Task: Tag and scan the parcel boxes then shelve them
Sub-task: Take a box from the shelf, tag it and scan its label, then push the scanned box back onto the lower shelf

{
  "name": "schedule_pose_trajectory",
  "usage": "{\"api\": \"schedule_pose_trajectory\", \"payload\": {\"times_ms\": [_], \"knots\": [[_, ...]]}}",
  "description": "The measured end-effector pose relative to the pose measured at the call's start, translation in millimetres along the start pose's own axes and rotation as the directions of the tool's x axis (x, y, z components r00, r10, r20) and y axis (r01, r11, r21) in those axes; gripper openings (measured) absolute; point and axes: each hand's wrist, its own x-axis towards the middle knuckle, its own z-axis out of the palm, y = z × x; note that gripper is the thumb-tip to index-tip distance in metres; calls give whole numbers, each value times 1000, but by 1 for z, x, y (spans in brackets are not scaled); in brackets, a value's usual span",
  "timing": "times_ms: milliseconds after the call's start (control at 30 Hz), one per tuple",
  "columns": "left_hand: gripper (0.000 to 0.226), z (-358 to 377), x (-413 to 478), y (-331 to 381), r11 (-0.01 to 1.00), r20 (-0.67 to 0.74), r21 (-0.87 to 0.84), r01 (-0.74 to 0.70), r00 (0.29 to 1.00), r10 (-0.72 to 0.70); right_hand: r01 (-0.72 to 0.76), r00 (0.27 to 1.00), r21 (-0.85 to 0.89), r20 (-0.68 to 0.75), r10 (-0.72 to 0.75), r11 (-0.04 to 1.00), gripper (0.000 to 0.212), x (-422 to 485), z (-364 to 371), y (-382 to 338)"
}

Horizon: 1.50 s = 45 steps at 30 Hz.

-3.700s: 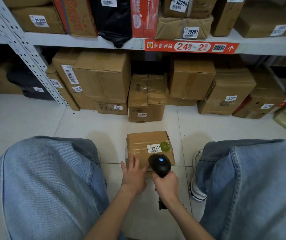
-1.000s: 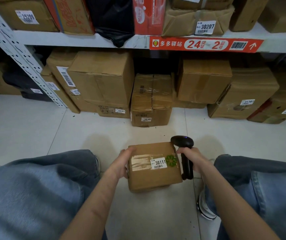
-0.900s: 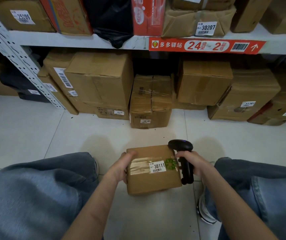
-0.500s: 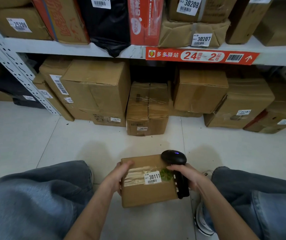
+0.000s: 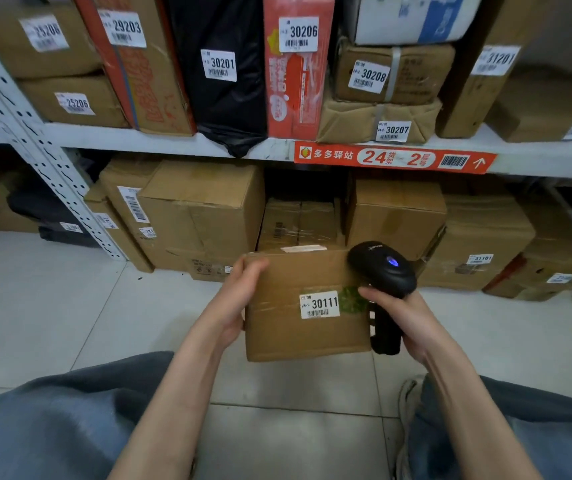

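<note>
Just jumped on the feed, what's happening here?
A person facing the shelf holds a box between both hands. The left hand grips its left edge. The right hand holds a black scanner, blue light on, against the box's right side. The tag, reading 30111, faces the camera. The box is not yet shelved.

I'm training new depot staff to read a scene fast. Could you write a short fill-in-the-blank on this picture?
1. The white tag on the parcel box reads ____.
2. The right hand grips a black handheld ____.
3. The left hand holds the box at its ____ edge.
Missing words: 30111; scanner; left.
</note>
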Motion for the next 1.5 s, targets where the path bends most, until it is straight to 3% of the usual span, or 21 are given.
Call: {"api": "schedule_pose_trajectory", "payload": {"times_ms": [133, 300, 500, 800, 967, 1233, 1500], "knots": [[41, 5, 13, 35, 987, 17, -50, -151, 988, 152, 100, 995, 107, -39, -96, 989, 35, 16, 5, -14], [40, 14, 49, 49, 969, -6, -112, -220, 975, 221, 186, 979, 107, -105, -175, 977, 42, 50, 11, -10], [46, 22, 111, 48, 968, -67, -140, -210, 977, 202, 261, 960, 74, -120, -252, 962, 45, 107, 12, -1], [49, 30, 190, 45, 941, -74, -206, -267, 964, 257, 250, 963, -3, -102, -250, 968, 47, 182, 10, 8], [42, 35, 205, 44, 954, -187, -140, -265, 953, 238, 257, 964, -53, -63, -260, 965, 44, 196, 13, 16], [44, 42, 177, 9, 968, -168, -14, -251, 955, 246, 27, 998, 63, -62, -23, 998, 36, 177, 4, 46], [53, 23, 161, -19, 965, -81, 196, -174, 978, 193, -123, 991, 20, -47, 124, 992, 21, 149, 8, 74]]}}
